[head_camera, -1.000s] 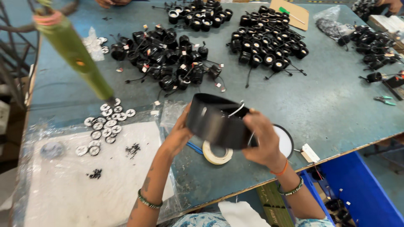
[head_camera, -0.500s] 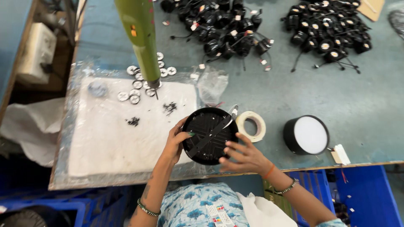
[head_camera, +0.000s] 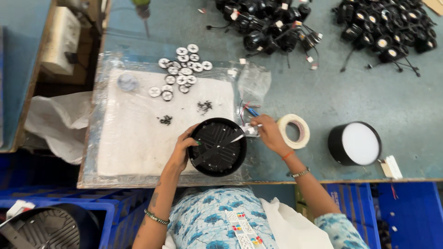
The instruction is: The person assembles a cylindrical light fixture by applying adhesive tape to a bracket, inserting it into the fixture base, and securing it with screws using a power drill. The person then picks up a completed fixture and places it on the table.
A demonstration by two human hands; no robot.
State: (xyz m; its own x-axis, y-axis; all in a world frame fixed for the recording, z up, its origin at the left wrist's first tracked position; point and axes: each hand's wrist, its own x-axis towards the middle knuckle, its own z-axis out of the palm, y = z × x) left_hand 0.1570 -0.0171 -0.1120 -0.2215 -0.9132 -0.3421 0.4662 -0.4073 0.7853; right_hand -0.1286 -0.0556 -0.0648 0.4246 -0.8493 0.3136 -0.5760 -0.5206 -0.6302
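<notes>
A round black lamp housing lies open side up on the white padded mat at the table's near edge. My left hand grips its left rim. My right hand rests just right of the housing, with its fingers on a small white part and thin coloured wires at the rim. A thin pale strip crosses the inside of the housing.
A roll of tape lies beside my right hand. A finished black lamp with a white face stands further right. Several small round discs and screws sit on the mat. Heaps of small black lamps fill the far side.
The housing came down from in front of me onto the mat. My right hand left its rim and went to the small part and wires at its right side.
</notes>
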